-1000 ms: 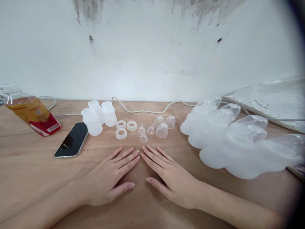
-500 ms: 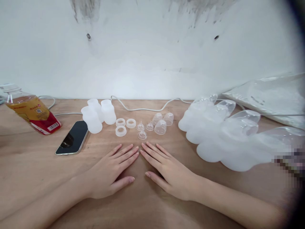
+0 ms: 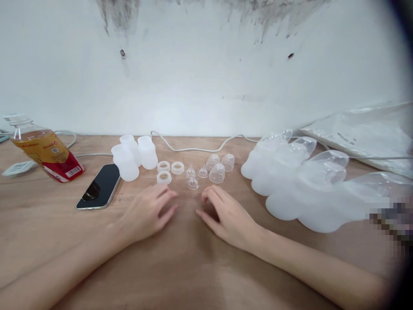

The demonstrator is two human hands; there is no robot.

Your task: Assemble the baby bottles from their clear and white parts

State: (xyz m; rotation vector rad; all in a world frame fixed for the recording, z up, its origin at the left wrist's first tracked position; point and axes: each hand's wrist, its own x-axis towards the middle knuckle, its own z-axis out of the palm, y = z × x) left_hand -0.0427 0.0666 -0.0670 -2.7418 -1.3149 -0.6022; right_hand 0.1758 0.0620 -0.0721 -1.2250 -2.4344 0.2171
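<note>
Where the brown wooden bench spreads out bare and faintly grained, the left hand and right hand bend over it, each thumb moderately parted from curled fingers around air alone; whether the fingertips touch the wood is unclear. Just beyond them sit three clear teats, between pale rings on the left and clear domes on the right. A dark-screened phone lies just beside three milky bottles; capped bottles cluster opposite. A white cable wavers along the back, near a plastic bag. Behind rises a white wall, brightest low down, with brownish stains above.
</note>
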